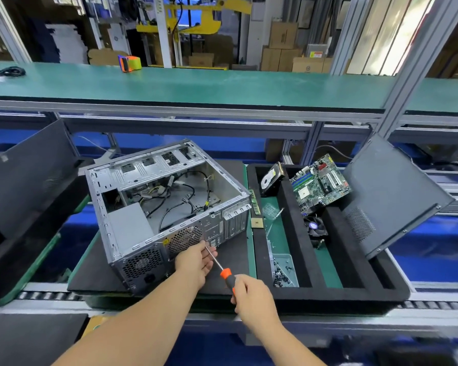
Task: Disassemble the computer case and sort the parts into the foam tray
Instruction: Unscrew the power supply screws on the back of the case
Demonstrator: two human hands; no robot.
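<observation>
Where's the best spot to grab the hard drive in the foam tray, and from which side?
Judging by its pose, grip the hard drive by its two long edges near the raised top end, coming from above. It stands tilted against the foam tray wall, so its upper end is free while the lower end sits down in the slot.

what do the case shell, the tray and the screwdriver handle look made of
Computer case: seemingly bare sheet metal, dull grey, with punched vent holes and folded edges.
Foam tray: apparently black matte foam with thick soft-looking walls.
Screwdriver handle: probably plastic or rubber, orange and black.
</observation>
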